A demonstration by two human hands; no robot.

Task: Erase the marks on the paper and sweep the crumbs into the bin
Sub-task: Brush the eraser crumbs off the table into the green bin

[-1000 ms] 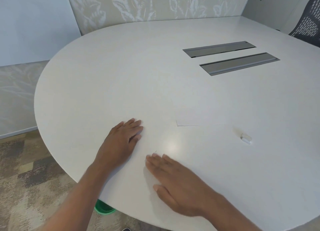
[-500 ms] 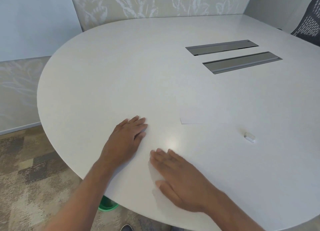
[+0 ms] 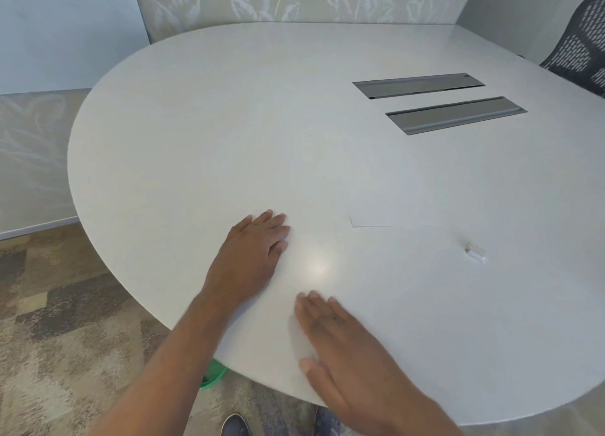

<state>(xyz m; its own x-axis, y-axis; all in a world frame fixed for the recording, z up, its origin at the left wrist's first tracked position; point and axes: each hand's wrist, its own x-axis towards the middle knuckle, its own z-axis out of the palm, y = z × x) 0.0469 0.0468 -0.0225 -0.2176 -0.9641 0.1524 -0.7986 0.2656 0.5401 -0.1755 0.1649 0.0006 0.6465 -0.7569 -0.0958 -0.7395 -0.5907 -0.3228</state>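
Observation:
A white sheet of paper (image 3: 389, 218) lies flat on the white table (image 3: 248, 124), right of centre; I see no marks on it from here. A small white eraser (image 3: 475, 251) rests on the table to the paper's lower right. My left hand (image 3: 250, 255) lies palm down, flat on the tabletop, left of the paper. My right hand (image 3: 347, 344) is flat on the table near the front edge, fingers together and slightly blurred. Neither hand holds anything. A green bin (image 3: 214, 375) peeks out under the table edge, below my left forearm. Crumbs are too small to make out.
Two grey recessed cable hatches (image 3: 455, 114) sit in the table at the back right. A dark mesh office chair (image 3: 579, 56) stands at the far right. Patterned carpet (image 3: 55, 321) lies to the left, and my shoes (image 3: 234, 424) show beneath the table's front edge.
My right hand has slid back along the tabletop toward the front edge. My left hand stays flat in the same spot. The view has shifted slightly.

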